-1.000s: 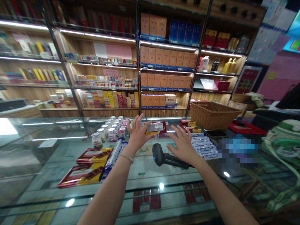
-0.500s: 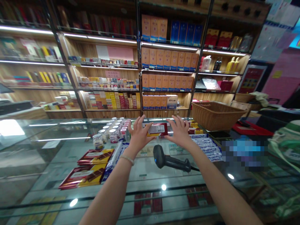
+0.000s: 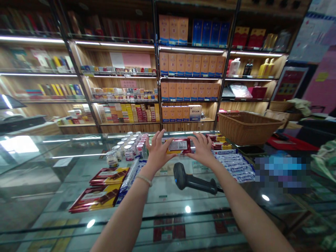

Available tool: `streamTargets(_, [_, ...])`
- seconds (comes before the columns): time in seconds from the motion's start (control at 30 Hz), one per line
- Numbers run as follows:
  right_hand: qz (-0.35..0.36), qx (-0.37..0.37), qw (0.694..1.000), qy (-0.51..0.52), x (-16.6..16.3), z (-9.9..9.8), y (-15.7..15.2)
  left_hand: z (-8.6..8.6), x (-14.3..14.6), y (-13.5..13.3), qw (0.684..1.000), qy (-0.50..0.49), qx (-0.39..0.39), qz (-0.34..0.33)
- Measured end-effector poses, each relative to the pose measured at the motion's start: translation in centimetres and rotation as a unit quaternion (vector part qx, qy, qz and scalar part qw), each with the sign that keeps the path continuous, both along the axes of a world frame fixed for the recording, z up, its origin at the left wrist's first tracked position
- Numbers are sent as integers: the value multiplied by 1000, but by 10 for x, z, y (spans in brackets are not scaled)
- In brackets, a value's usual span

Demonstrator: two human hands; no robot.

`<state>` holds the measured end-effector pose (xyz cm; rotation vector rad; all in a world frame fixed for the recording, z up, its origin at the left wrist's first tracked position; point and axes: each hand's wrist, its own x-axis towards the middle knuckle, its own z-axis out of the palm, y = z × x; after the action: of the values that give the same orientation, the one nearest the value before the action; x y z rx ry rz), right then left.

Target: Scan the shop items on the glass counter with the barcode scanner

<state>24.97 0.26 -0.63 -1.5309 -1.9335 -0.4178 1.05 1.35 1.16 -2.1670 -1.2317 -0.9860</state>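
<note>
A chocolate bar (image 3: 180, 145) in a red and yellow wrapper is held up above the glass counter, its white barcode label facing me. Its left end is between the thumb and fingers of my left hand (image 3: 159, 152). At its right end, my right hand (image 3: 202, 149) grips with thumb and forefinger, the other fingers raised. Just below, a black handheld barcode scanner (image 3: 194, 180) lies on the counter. Stacked red and yellow chocolate bars (image 3: 96, 197) and blue-and-white wrapped bars (image 3: 130, 176) lie left of my left forearm.
Small white-lidded jars (image 3: 128, 152) stand in rows at left. Blue-and-white packets (image 3: 235, 166) lie right of my right hand, near more chocolate bars (image 3: 220, 143). A wicker basket (image 3: 248, 129) sits at the back right. Shelves of boxes (image 3: 190, 64) line the wall behind.
The view has shifted slightly, moving the scene a little to the right. The chocolate bar stays between both hands, and the right hand's fingers curl closer about its end.
</note>
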Motion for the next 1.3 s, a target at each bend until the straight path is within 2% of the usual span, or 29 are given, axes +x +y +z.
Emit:
streamTargets(0.27, [32, 43, 998, 10, 6, 8, -11, -2, 1, 2, 1000, 1, -4, 10])
streamTargets(0.53, [54, 93, 994, 24, 6, 6, -13, -1, 5, 0, 998, 18, -50, 31])
streamTargets(0.93, [56, 139, 988, 22, -3, 2, -12, 13, 22, -18, 998, -50, -41, -21])
streamTargets(1.3, [93, 166, 981, 24, -19, 2, -20, 16, 34, -29, 995, -71, -55, -37])
